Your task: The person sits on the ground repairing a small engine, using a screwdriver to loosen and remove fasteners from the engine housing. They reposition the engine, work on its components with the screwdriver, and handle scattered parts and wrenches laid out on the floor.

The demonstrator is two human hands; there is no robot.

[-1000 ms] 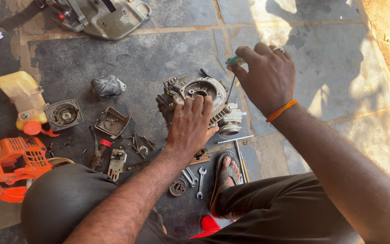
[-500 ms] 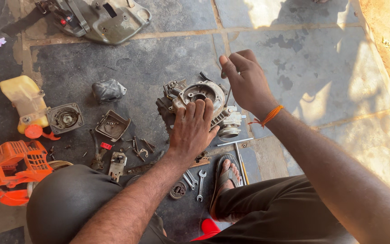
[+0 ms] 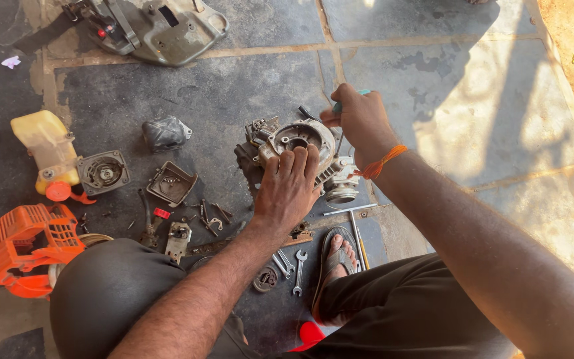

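Observation:
A small grey engine block (image 3: 297, 136) with a round opening sits on the stone floor in front of me. My left hand (image 3: 289, 188) lies flat on its near side, fingers spread over the casing. My right hand (image 3: 361, 123) is closed around a screwdriver with a teal handle (image 3: 340, 105), held at the engine's right edge with its shaft pointing down toward the block. An orange thread circles my right wrist.
Loose parts lie to the left: a yellow fuel tank (image 3: 48, 149), a round starter housing (image 3: 103, 171), a black cover (image 3: 165, 133), a small tray (image 3: 171, 183), an orange shroud (image 3: 24, 242). Spanners (image 3: 293, 266) lie by my sandalled foot (image 3: 337, 256). A grey machine cover (image 3: 151, 26) sits far left.
My right hand has come down and left with the screwdriver, from above the engine to its right edge. My left hand stayed pressed on the engine.

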